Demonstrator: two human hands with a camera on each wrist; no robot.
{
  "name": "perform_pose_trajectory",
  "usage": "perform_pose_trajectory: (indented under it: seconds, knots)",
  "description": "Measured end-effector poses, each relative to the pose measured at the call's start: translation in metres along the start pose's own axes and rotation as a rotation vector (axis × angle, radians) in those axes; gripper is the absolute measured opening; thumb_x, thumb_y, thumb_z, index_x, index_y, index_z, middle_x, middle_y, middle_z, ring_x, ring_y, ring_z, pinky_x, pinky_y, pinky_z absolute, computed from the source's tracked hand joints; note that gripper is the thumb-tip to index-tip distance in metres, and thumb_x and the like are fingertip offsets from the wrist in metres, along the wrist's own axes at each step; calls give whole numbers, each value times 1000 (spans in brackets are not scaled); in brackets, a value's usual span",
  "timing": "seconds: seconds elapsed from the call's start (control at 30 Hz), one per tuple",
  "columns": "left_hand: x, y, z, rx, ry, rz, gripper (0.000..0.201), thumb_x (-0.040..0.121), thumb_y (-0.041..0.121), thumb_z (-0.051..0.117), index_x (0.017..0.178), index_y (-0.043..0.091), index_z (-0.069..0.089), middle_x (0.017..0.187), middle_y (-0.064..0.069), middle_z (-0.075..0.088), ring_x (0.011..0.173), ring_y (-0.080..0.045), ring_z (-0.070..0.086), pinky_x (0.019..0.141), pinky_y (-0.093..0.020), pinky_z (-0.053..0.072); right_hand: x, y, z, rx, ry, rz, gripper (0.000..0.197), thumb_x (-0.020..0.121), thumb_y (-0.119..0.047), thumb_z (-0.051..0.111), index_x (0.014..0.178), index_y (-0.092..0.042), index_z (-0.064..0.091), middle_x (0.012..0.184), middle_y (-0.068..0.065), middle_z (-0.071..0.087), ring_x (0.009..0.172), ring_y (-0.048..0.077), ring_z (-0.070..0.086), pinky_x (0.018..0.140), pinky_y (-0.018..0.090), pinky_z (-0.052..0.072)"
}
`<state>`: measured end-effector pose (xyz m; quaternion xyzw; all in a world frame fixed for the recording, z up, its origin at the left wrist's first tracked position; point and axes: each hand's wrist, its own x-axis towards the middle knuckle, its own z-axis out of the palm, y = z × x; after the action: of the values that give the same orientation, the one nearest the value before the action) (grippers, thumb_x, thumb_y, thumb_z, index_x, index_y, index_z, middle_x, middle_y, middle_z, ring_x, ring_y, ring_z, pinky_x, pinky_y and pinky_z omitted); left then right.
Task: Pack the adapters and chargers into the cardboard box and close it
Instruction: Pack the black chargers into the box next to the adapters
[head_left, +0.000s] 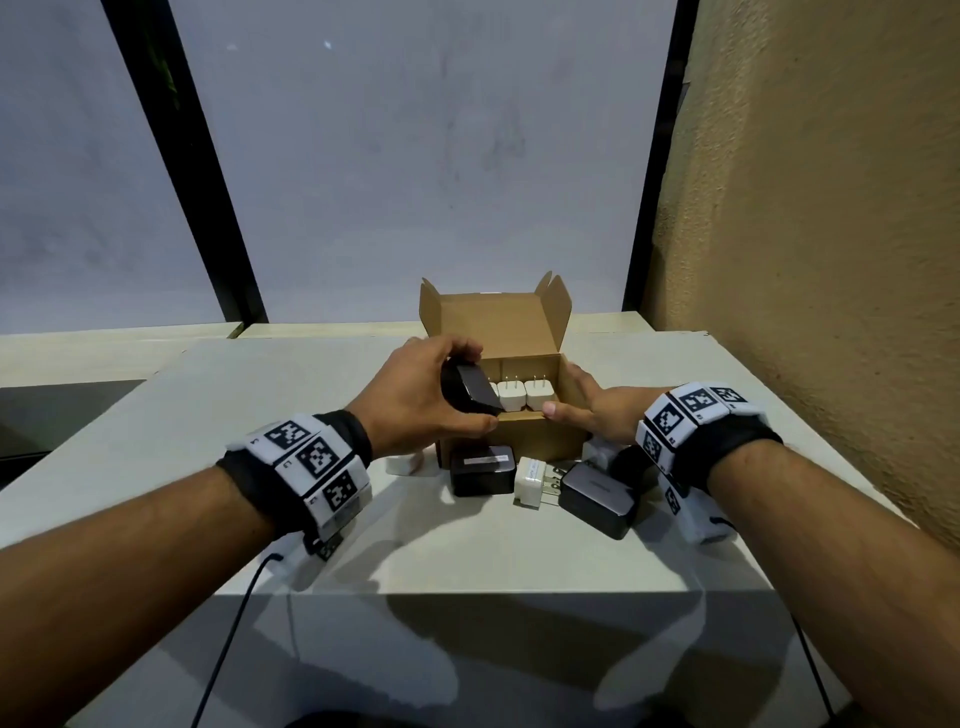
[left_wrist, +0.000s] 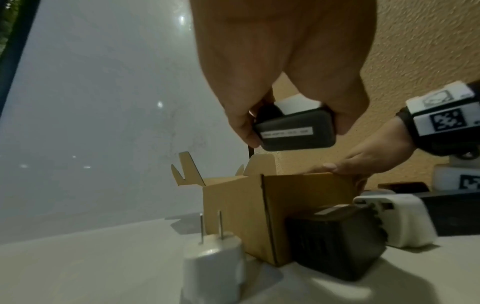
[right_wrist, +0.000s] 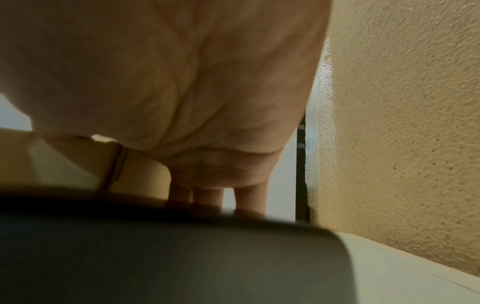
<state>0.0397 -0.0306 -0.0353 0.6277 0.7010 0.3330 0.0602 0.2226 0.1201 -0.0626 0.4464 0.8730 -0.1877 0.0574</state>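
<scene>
Between left hand (head_left: 423, 397) fingers a gripped black charger (head_left: 470, 389), over open cardboard box (head_left: 519, 439) beside two white adapters (head_left: 522, 396); right hand (head_left: 587, 410) fingers straight against box side, loose chargers (head_left: 540, 483) below the thumbs.

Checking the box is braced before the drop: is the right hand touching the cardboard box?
Touching. The head view shows the right hand laid against the cardboard box, thumb on its front rim; the left wrist view agrees.

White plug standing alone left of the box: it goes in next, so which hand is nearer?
Left. The left hand hovers just above the white plug; the right hand steadies the box's far side.
</scene>
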Motion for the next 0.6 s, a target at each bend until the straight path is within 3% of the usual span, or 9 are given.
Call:
perform_pose_trajectory:
  seconds: [0.07,0.2,0.3,0.43,0.6]
  knots:
    - [13,1,4,37,10,-11,79,60,33,89,126,20,47,117,9,51,103,-6,48,65,-3,42,-1,1,0,6,11,-15,82,89,-68,27,150,-30,-13,160,7,17,141,33,31,114,43,22]
    - [36,-2,15,44,21,-23,82,55,28,92,119,19,43,116,3,53,102,-11,53,61,-7,45,1,3,1,-5,22,-19,84,88,-70,27,150,-30,-12,160,7,14,143,33,27,115,45,19]
    - [47,-4,20,89,-11,-6,81,55,26,92,120,19,44,117,1,55,103,-12,54,71,-11,50,3,4,1,-17,29,-18,88,85,-74,26,151,-29,-10,161,8,12,144,34,24,115,46,17]
    - [56,-3,21,150,-106,-18,79,58,24,91,123,15,48,120,-3,58,107,-18,56,88,-26,54,0,5,0,-21,45,-20,87,87,-71,27,152,-26,-9,160,9,13,144,33,24,115,45,18]
    - [64,-6,23,273,-258,43,49,65,28,86,108,16,67,110,-1,66,102,-18,61,84,-26,54,0,5,-1,10,19,-27,87,88,-71,28,152,-27,-10,159,11,20,142,33,30,115,44,19]
